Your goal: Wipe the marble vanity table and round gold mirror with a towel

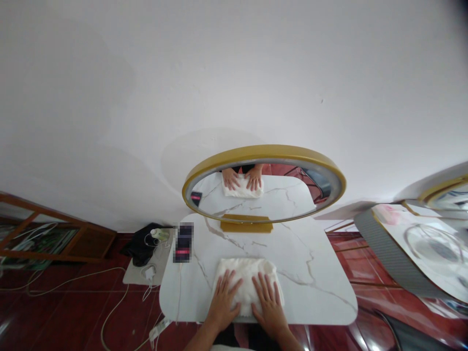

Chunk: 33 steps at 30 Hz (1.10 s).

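Observation:
A white folded cloth (245, 278) lies flat near the front edge of a white marble-patterned table (314, 292). My left hand (224, 302) rests palm down on the cloth's left part, fingers spread. On its right part, my right hand (269, 304) lies the same way, with the fingers apart. Neither hand grips the fabric. Behind the cloth stands a round gold-framed mirror (252, 192) on a gold base (246, 225); both hands and the cloth are reflected in it.
A pixelated phone (183, 242) with a cable lies at the table's left edge. Left of the table, a low shelf (133, 278) holds a black bag (141, 246) and a bottle (160, 234). A power strip (160, 329) and cords lie lower left. Another table (405, 243) stands right.

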### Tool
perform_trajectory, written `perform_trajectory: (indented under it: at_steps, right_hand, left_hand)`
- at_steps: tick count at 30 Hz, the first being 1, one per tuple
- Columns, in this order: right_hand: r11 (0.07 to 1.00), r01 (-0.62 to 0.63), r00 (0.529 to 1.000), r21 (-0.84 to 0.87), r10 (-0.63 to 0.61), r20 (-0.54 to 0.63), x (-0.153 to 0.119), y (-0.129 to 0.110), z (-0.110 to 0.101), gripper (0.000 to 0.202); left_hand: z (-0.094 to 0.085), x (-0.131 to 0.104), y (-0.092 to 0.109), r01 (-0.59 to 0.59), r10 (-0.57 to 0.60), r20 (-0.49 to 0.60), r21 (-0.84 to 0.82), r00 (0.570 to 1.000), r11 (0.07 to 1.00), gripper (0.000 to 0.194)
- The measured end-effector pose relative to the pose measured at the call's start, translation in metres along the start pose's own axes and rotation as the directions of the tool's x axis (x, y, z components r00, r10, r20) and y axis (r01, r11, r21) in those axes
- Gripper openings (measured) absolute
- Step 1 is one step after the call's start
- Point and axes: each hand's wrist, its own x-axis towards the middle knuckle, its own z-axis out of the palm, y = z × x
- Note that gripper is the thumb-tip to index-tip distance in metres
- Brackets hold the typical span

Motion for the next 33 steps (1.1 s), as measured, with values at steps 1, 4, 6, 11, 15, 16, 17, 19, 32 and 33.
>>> perform_trajectory:
  at_steps: [1,4,6,11,15,16,17,19,32,33]
  right_hand:
    - [1.0,-0.004,1.0,-0.002,0.004,-0.003,0.003,0.0,0.0,0.071]
    - [1.0,-0.018,1.0,-0.01,0.018,-0.017,0.014,-0.001,0.002,0.071]
    - [0.999,-0.03,0.999,-0.017,0.029,-0.024,0.025,-0.003,0.003,0.072]
    - [0.998,-0.058,0.998,-0.026,0.057,-0.041,0.059,-0.006,0.005,0.073]
    - [0.997,-0.073,0.997,-0.015,0.072,-0.029,0.083,-0.007,0.006,0.074]
    - [0.997,-0.075,0.997,-0.012,0.075,-0.026,0.087,-0.007,0.006,0.074]
    - [0.997,-0.077,0.997,-0.009,0.077,-0.025,0.09,-0.007,0.005,0.074]
    - [0.997,-0.078,0.997,-0.004,0.078,-0.026,0.093,-0.007,0.004,0.074]
    - [0.997,-0.055,0.998,0.047,0.056,-0.013,0.055,-0.015,-0.002,0.07]
    - [0.997,-0.049,0.999,0.053,0.05,-0.01,0.049,-0.015,-0.002,0.07]
  left_hand:
    - [-0.001,0.002,-0.001,0.0,0.0,-0.006,0.004,1.0,1.0,0.082]
    - [-0.007,0.009,-0.007,-0.008,0.008,-0.024,0.019,1.0,1.0,0.08]
    - [-0.013,0.018,-0.013,-0.011,0.012,-0.039,0.035,0.999,0.999,0.078]
    - [-0.03,0.043,-0.027,0.016,-0.011,-0.066,0.087,0.998,0.996,0.072]
    - [-0.041,0.059,-0.033,0.059,-0.05,-0.088,0.106,0.995,0.993,0.067]
    - [-0.043,0.062,-0.034,0.066,-0.056,-0.088,0.107,0.995,0.992,0.066]
    - [-0.044,0.064,-0.034,0.071,-0.062,-0.087,0.106,0.994,0.992,0.066]
    - [-0.044,0.066,-0.033,0.083,-0.073,-0.091,0.102,0.993,0.991,0.067]
    - [-0.029,0.031,-0.016,0.135,-0.132,-0.079,0.042,0.988,0.99,0.073]
    - [-0.026,0.027,-0.015,0.13,-0.127,-0.077,0.039,0.989,0.991,0.073]
